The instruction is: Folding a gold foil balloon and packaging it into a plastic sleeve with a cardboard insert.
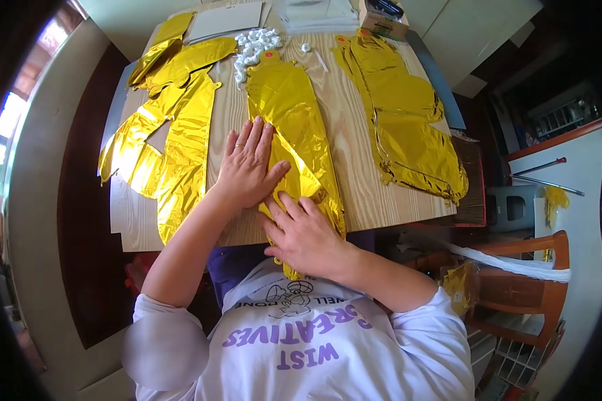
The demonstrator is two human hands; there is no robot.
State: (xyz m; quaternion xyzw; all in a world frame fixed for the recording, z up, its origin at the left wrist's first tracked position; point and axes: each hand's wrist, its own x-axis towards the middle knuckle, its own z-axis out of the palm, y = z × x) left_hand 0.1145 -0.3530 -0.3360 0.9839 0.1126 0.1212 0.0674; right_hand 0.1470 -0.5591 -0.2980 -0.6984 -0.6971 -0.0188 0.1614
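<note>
A long gold foil balloon (284, 93) lies flat in front of me, its lower end hanging over the table's near edge. My left hand (249, 164) rests on its left side, palm down with fingers stretched out. Lower down, my right hand (308, 234) lies over the foil near the table edge, fingers spread and slightly bent. A crease runs slantwise through the foil beside both hands. To the left lie more gold foil balloons (187, 140), flat and partly overlapping. On the right is a stack of folded gold foil balloons (408, 120).
White coiled bits (254, 47) are heaped behind the middle balloon, with one loose white coil (306, 47) to their right. Grey-white sheets (226, 19), clear plastic bags (314, 13) and a cardboard box (383, 20) stand along the far edge. A wooden chair (555, 287) stands at right.
</note>
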